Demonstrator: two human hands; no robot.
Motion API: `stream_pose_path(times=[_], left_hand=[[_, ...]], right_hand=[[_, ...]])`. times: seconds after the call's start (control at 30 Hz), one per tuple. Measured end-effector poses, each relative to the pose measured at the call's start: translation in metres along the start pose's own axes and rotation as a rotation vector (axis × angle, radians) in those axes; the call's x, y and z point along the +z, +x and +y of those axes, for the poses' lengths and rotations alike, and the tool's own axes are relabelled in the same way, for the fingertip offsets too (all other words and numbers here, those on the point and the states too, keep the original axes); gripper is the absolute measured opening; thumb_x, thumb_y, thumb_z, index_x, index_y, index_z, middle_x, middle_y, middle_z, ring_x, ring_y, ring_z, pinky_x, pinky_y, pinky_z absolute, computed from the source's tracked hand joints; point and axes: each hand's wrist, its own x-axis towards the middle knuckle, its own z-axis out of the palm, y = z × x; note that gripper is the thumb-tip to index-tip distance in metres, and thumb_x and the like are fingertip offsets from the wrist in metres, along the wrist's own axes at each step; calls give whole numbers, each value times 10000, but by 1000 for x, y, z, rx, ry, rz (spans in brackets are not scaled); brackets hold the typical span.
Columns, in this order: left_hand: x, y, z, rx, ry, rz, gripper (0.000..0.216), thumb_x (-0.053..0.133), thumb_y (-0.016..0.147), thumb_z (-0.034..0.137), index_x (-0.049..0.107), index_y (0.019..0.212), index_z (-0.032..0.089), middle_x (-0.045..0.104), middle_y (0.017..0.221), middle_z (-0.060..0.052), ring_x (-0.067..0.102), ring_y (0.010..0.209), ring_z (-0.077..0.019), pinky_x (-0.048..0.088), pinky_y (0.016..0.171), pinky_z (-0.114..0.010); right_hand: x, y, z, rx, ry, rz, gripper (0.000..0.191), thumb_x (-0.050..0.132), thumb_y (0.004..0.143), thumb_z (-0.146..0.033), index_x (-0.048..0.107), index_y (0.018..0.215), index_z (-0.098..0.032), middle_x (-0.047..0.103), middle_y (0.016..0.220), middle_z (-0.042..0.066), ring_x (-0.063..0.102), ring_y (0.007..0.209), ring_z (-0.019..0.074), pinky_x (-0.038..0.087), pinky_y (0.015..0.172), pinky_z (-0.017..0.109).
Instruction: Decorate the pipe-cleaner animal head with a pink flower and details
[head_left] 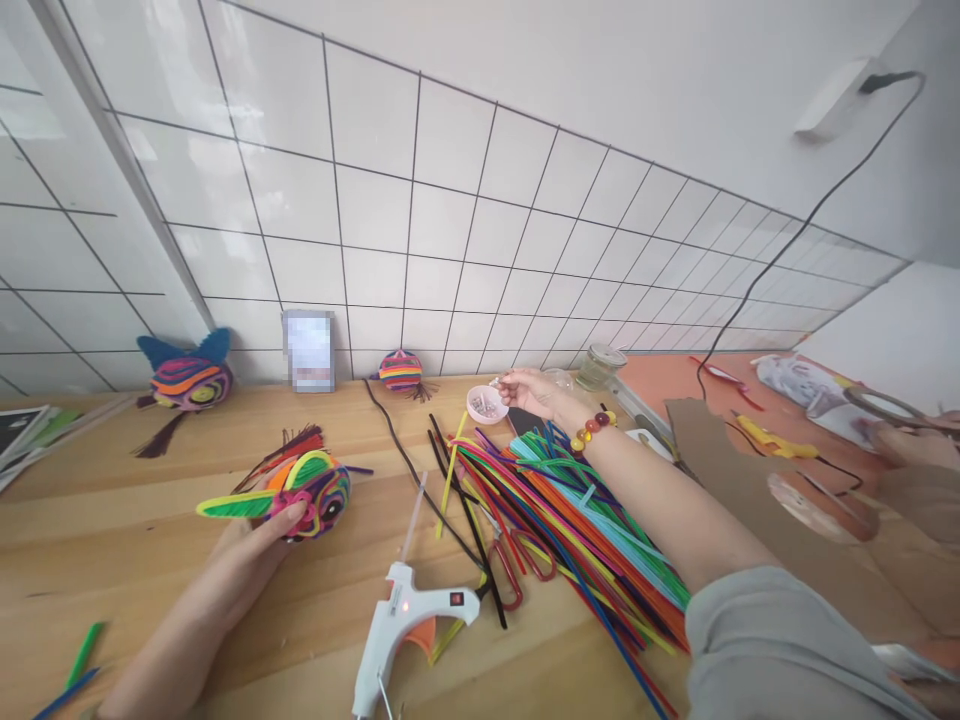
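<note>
My left hand [262, 540] is closed around a pipe-cleaner animal ornament [330, 500], a round multicoloured piece with a black eye, green-and-yellow ears and a dark red tassel behind it. Over the far part of the table, my right hand [529, 388] has its fingertips pinched together at the rim of a small pink bowl [480, 412]. Small pale pieces lie in that bowl. What the right fingertips hold is too small to make out. Below my right forearm spreads a heap of coloured pipe cleaners [570, 530].
A white hot glue gun [427, 605] with a lit light lies in front, its cord running back. Red-handled scissors [517, 565] lie beside the pipe cleaners. Two ornaments, one eared [191, 380] and one striped [401, 370], stand by the wall. Another person's hand [907, 440] is at right.
</note>
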Motion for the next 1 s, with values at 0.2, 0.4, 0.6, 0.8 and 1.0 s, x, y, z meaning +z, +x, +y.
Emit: stream_pose_path(times=[0.2, 0.4, 0.6, 0.8, 1.0], left_hand=[[1, -2, 1, 0, -18, -12, 667, 815, 623, 405, 645, 1240, 220, 696, 1206, -127, 611, 1167, -360, 554, 920, -370], [-3, 0, 1, -21, -5, -60, 714, 822, 622, 397, 620, 1285, 227, 688, 1217, -139, 585, 1198, -375, 517, 978, -414], [0, 4, -4, 71, 25, -15, 711, 819, 585, 462, 646, 1240, 242, 685, 1224, -136, 599, 1174, -390, 522, 964, -428], [-3, 6, -8, 77, 63, -61, 774, 776, 633, 494, 569, 1335, 244, 652, 1281, -141, 585, 1195, -379, 490, 999, -445], [-4, 5, -5, 54, 59, -75, 780, 770, 653, 475, 544, 1364, 244, 632, 1311, -136, 567, 1220, -372, 494, 997, -430]], right_hand=[[-3, -3, 0, 16, 17, 34, 153, 704, 743, -250, 652, 843, -148, 688, 780, 64, 614, 682, 123, 510, 676, 250], [-10, 2, 6, 49, -110, 106, 267, 805, 666, -330, 643, 745, -133, 541, 567, -27, 443, 494, 63, 357, 458, 189], [-11, 8, 12, 43, -221, 187, 299, 825, 615, -348, 684, 758, -127, 532, 542, -50, 354, 453, 42, 249, 414, 186], [-6, 13, 13, 17, -245, 217, 182, 797, 664, -260, 690, 677, -114, 622, 574, 2, 454, 482, 51, 330, 447, 176], [2, 6, 6, 54, -171, 186, 107, 718, 784, -217, 680, 739, -127, 701, 687, 65, 581, 547, 79, 419, 498, 172]])
